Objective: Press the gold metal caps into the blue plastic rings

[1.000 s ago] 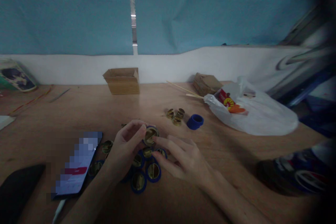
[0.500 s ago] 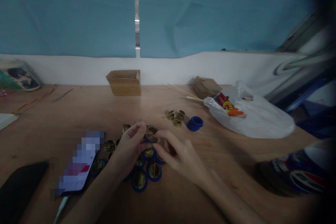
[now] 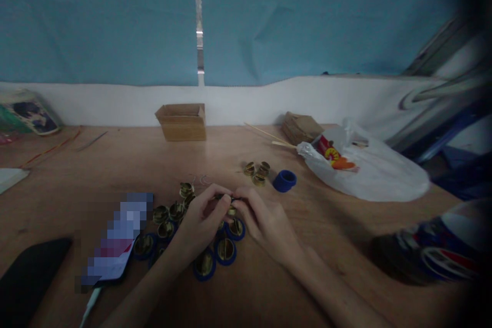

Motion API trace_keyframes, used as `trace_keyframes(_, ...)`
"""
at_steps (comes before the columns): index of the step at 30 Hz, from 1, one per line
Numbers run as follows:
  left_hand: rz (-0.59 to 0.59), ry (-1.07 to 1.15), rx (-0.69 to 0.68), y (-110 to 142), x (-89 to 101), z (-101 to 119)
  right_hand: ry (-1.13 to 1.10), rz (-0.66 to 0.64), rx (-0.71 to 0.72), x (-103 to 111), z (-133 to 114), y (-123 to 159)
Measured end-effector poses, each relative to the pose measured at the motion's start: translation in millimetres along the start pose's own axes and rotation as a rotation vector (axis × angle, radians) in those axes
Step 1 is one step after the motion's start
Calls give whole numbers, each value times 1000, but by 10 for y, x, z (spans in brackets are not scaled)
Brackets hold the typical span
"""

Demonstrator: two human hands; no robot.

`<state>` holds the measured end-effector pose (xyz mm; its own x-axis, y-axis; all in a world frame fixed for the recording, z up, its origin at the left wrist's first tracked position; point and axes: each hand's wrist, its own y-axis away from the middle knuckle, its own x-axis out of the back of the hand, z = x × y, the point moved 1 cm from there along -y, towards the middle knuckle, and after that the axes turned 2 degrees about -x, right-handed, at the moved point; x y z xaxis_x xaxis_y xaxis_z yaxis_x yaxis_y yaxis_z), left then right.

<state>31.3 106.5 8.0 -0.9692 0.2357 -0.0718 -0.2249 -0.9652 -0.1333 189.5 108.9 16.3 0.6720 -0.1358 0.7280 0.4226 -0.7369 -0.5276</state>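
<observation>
My left hand (image 3: 203, 223) and my right hand (image 3: 271, 223) meet over a pile on the table. Between their fingertips they grip a round gold metal piece with a dark blue ring (image 3: 231, 210), mostly hidden by the fingers. Below and beside them lie several gold pieces set in blue rings (image 3: 225, 251), partly covered by my left forearm. Gold pieces without visible rings (image 3: 177, 211) sit left of my left hand. Beyond my right hand are a few loose gold pieces (image 3: 259, 180) and, beside them, a small stack of blue rings (image 3: 285, 181).
A phone (image 3: 115, 241) with a white cable lies left, near a black object (image 3: 34, 277). Along the back stand an open cardboard box (image 3: 184, 128) and a crumpled brown box (image 3: 302, 128). A white plastic bag (image 3: 384, 174) and a dark bottle (image 3: 426, 253) occupy the right.
The held piece has tipped from facing me to nearly edge-on. My left hand has moved slightly right and down, uncovering more gold pieces on its left.
</observation>
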Motion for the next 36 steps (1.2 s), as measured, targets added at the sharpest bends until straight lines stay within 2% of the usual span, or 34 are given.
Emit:
trace_keyframes(5, 34, -236, -85, 8, 19, -58, 249, -10, 104, -23, 8, 1)
trace_keyframes(9, 61, -280, -112, 32, -13, -56, 308, 0, 126, -35, 0, 14)
trace_keyframes(13, 61, -243, -45, 13, -16, -65, 239, -45, 30, -72, 34, 26)
trace_keyframes(16, 94, -247, 11, -16, 17, -68, 100, -56, -100, -65, 63, 9)
trace_keyframes(19, 139, -266, 58, -30, 44, -75, -61, -44, -169, -12, 65, -17)
trace_keyframes(23, 143, -245, 103, -32, 44, -99, -169, -94, -165, 34, 65, -19)
trace_keyframes(31, 50, -295, 78, -28, 12, -113, -139, -187, -114, -13, 123, -16)
trace_keyframes(36, 31, -388, 34, -28, 20, -87, -67, -134, -113, 26, 186, -41)
